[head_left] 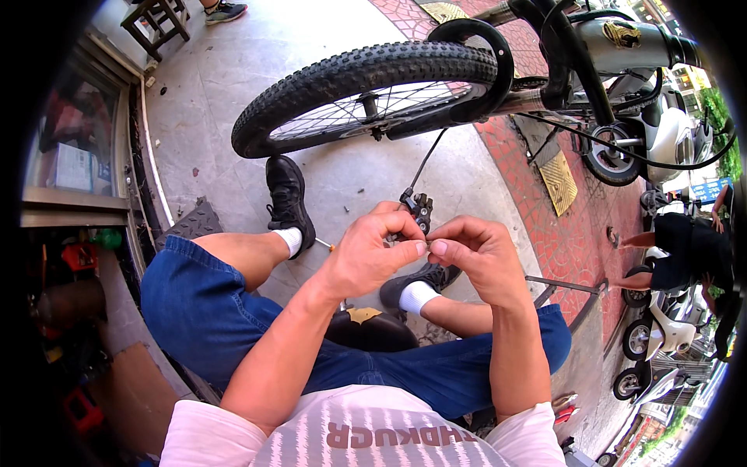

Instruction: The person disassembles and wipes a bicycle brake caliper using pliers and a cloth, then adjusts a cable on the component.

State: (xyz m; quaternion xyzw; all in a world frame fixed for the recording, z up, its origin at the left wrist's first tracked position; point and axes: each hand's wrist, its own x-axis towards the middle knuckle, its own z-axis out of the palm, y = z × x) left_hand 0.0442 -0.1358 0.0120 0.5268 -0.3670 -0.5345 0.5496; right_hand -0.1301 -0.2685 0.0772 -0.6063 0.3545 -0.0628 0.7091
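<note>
My left hand (pixel 373 249) is closed at a black brake caliper (pixel 422 210), fingers curled beside it and thumb reaching toward my right hand. My right hand (pixel 475 261) pinches at the caliper's lower end, on something too small to make out. A thin black hose (pixel 432 156) rises from the caliper toward an upended or tilted bicycle, whose knobby front tyre (pixel 366 56) and fork (pixel 521 101) fill the upper view. A screwdriver (pixel 331 247) shows partly behind my left wrist. Below my hands is a dark seat (pixel 373 331) between my legs.
At left are a glass-fronted cabinet (pixel 74 144) and red tools (pixel 82 253). A wooden stool (pixel 156 23) and someone's foot (pixel 226 12) are at top. Red paving (pixel 545 226), a person in dark clothes (pixel 677 249) and parked scooters (pixel 661 335) are on the right.
</note>
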